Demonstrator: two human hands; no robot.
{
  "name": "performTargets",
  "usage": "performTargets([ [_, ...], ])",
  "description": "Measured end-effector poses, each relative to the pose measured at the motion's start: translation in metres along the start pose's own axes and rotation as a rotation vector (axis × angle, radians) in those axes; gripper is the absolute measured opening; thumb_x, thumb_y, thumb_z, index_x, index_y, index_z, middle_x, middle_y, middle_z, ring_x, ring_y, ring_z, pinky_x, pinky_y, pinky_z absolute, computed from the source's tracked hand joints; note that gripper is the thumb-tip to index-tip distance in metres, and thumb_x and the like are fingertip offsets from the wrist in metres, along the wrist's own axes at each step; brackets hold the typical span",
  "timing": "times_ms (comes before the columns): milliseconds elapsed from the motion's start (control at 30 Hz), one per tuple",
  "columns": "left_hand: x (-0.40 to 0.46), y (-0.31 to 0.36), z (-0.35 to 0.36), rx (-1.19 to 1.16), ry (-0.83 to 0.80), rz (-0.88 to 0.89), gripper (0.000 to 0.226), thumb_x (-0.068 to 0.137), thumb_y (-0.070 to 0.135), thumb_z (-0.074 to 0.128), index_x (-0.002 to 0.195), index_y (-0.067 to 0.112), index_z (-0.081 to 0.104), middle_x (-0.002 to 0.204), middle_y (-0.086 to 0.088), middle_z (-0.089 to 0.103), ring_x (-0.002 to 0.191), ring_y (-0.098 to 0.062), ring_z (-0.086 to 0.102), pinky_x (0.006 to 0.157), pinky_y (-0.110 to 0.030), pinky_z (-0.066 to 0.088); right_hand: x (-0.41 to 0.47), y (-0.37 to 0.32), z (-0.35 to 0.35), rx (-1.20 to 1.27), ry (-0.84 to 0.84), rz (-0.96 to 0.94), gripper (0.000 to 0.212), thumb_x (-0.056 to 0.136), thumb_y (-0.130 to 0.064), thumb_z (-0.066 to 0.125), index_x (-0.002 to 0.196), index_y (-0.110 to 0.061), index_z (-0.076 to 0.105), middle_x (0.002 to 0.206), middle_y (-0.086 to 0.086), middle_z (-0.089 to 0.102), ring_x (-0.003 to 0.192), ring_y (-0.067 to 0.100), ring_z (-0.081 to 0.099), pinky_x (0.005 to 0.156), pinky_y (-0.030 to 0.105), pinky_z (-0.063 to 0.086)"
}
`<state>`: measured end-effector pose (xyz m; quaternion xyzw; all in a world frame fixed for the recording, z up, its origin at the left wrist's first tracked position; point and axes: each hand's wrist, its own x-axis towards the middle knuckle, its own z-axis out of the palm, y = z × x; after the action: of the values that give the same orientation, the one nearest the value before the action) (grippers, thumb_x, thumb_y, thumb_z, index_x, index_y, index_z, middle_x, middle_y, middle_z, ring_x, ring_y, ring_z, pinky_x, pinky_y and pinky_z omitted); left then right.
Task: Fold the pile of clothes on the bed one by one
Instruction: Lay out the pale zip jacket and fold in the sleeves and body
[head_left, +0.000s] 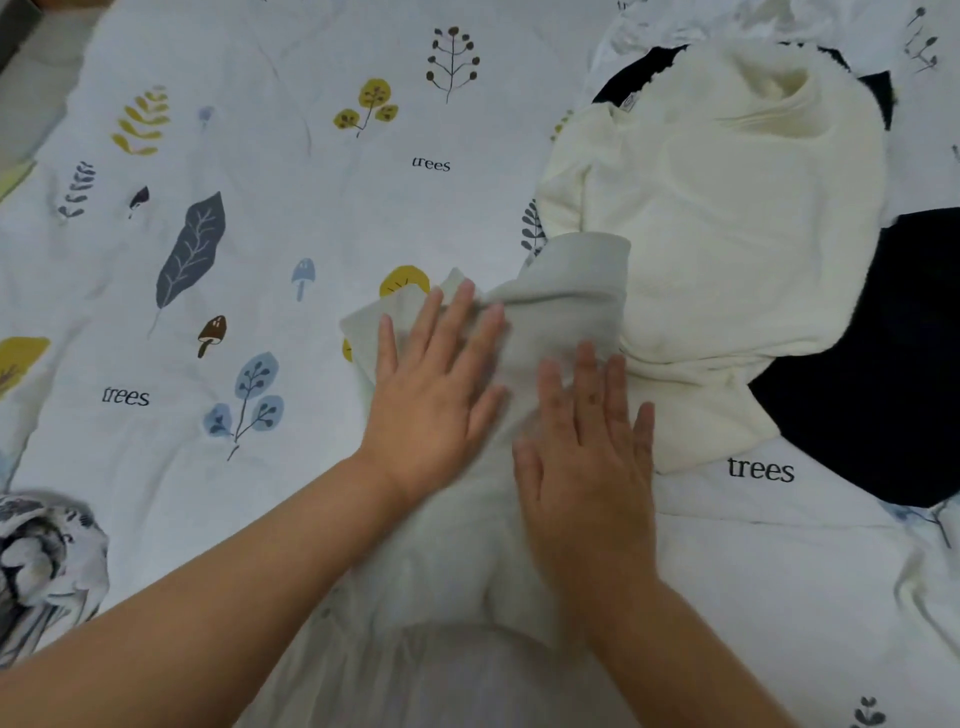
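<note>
- Both hands lie flat, fingers straight: left hand (434, 384) and right hand (589, 452) press side by side on a pale grey garment (550, 312) at lower centre of the frame.
- Cream sweater (727, 218) lies just beyond, upper right, overlapping dark navy clothing (872, 364).
- White bedspread (260, 208) shows leaves, mushrooms and "trees".
- Grey-patterned fabric (41, 561) sits at lower left.

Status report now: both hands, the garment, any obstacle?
Left hand and right hand flat, pressing pale grey-green garment on bed. Cream knit sweater overlaps its far end. Dark navy cloth beside.
</note>
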<state>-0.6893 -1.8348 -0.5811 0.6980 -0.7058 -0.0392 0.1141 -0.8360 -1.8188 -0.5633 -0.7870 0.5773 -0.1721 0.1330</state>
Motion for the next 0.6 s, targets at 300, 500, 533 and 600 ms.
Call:
performTargets([
  [300,0.010,-0.022,0.051,0.122,-0.301,-0.029,0.061,0.096,0.052,0.024,0.147,0.035,-0.004,0.158,0.010,-0.008,0.144,-0.018,-0.015,0.113,-0.049,-0.009,0.032,0.050,0.046,-0.156,-0.388,0.045,0.067,0.091,-0.057,0.017,0.147,-0.034,-0.013,0.136,-0.018,-0.040,0.131,0.007,-0.036,0.111,0.042,-0.019],
  [500,-0.007,-0.013,0.012,-0.035,0.019,-0.153,0.071,0.083,0.035,0.059,0.144,0.011,0.031,0.152,-0.020,0.022,0.140,-0.036,0.021,0.110,-0.052,0.019,0.027,0.044,0.023,0.053,-0.255,-0.026,0.068,0.093,-0.030,0.048,0.149,-0.013,0.016,0.158,0.008,-0.004,0.146,0.027,-0.001,0.116,0.040,0.005],
  [533,-0.015,-0.014,0.007,-0.063,0.135,-0.300,0.071,0.078,0.033,0.063,0.139,0.007,0.039,0.145,-0.024,0.032,0.133,-0.039,0.031,0.106,-0.051,0.027,0.022,0.045,0.017,0.165,-0.150,0.010,0.066,0.089,-0.020,0.056,0.146,-0.007,0.026,0.156,0.016,0.014,0.143,0.031,0.014,0.114,0.040,0.016],
  [600,-0.028,-0.020,-0.006,-0.203,0.117,-0.687,0.065,0.078,0.039,0.063,0.129,0.004,0.044,0.131,-0.022,0.043,0.121,-0.037,0.040,0.099,-0.045,0.034,0.011,0.049,0.005,0.380,-0.002,0.201,0.062,0.085,-0.011,0.062,0.140,-0.007,0.036,0.135,0.011,0.041,0.126,0.029,0.041,0.102,0.037,0.036],
])
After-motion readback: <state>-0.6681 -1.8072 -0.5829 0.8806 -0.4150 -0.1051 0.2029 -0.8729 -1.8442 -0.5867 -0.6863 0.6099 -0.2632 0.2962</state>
